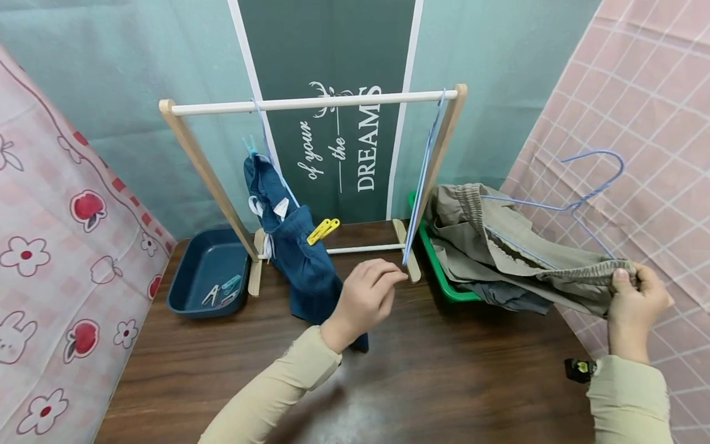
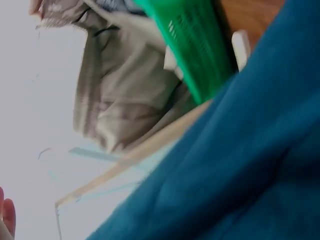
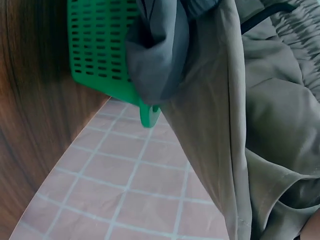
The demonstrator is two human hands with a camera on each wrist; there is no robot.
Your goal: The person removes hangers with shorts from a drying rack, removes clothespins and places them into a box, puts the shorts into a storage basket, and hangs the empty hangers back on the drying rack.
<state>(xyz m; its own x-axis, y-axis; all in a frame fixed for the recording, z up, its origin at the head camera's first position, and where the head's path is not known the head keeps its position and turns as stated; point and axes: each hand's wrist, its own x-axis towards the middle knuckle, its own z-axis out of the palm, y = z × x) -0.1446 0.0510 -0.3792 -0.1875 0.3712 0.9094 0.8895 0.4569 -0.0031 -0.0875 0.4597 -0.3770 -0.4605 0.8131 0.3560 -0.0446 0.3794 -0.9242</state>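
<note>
My right hand [image 1: 635, 308] grips one end of the elastic waistband of a pair of khaki trousers [image 1: 521, 246], thumb on top. A blue wire hanger [image 1: 590, 200] sits partly inside that waistband, its hook sticking up. The trousers spread over a green basket [image 1: 438, 262]; in the right wrist view their khaki cloth [image 3: 210, 115] hangs beside the basket's slotted wall. My left hand [image 1: 366, 299], fingers loosely bent and holding nothing, is over the table just below a bare blue hanger [image 1: 424, 179]. Dark blue trousers [image 1: 299, 246] hang behind its wrist.
A rack with a white rail [image 1: 316, 103] carries the bare hanger and the blue trousers, which bear a yellow clothespin [image 1: 323, 230]. A blue tub [image 1: 208, 271] with several clothespins stands at left. A grey garment [image 1: 507, 295] pokes from the basket. A small black object [image 1: 579, 370] lies at right.
</note>
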